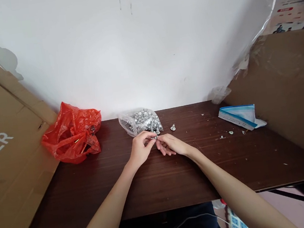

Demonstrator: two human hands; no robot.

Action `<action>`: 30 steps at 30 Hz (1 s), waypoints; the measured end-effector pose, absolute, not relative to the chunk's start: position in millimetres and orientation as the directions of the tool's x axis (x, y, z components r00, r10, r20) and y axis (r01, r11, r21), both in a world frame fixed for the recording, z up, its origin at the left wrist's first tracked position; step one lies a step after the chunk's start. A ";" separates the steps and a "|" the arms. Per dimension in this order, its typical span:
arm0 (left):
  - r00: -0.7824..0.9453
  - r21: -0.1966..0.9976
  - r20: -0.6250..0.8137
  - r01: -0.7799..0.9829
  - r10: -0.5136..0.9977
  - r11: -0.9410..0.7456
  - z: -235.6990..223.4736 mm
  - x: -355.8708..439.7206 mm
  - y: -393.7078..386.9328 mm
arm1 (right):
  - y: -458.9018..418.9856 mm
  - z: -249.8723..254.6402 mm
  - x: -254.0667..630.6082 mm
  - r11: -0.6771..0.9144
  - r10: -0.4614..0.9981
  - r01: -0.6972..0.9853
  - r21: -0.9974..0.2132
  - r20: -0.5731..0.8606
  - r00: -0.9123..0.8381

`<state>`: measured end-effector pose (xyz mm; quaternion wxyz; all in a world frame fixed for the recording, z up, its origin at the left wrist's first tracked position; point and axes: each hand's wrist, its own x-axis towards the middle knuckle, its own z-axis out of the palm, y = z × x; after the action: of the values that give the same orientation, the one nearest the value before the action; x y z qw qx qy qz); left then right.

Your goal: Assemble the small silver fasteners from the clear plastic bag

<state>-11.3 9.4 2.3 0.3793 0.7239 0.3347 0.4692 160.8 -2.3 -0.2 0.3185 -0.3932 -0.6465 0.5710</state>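
Observation:
My left hand (141, 148) and my right hand (170, 145) meet over the middle of the dark wooden table (161, 180). Together their fingertips pinch a small silver screw (153, 138). Just behind them lies a clear plastic bag (140, 121) filled with several silver screws. One loose screw (172, 127) stands on the table to the right of the bag. Both hands are closed in a pinch.
A crumpled red plastic bag (73, 136) sits at the back left. A blue and white packet (239, 116) lies at the back right. Cardboard sheets (8, 157) (286, 87) flank the table on either side, and a white wall (131, 45) stands behind. Small bits of debris dot the right side.

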 end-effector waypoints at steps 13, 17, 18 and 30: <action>0.262 0.937 0.346 -0.041 0.901 -0.348 -9.7 1.8 1.5 | -12.0 -5.3 146.1 0.181 0.979 0.550 -0.816 0.205 -0.018; 0.251 0.926 0.366 0.001 0.896 -0.379 -11.6 7.0 0.3 | -5.9 -10.6 145.2 0.174 0.974 0.455 -0.873 0.221 0.052; 0.252 0.920 0.375 0.020 0.892 -0.392 -11.8 7.8 0.2 | -4.2 -11.6 145.8 0.171 0.975 0.427 -0.888 0.216 0.060; 0.316 0.779 0.461 0.303 0.829 -0.549 -9.0 3.0 -2.1 | -5.9 -17.2 148.9 0.245 0.954 0.498 -0.832 0.300 0.031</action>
<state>3.0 -2.1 -9.0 0.2926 0.7564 0.3742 0.4497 148.9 -5.9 -17.2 0.4496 -0.5599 -0.6483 0.2531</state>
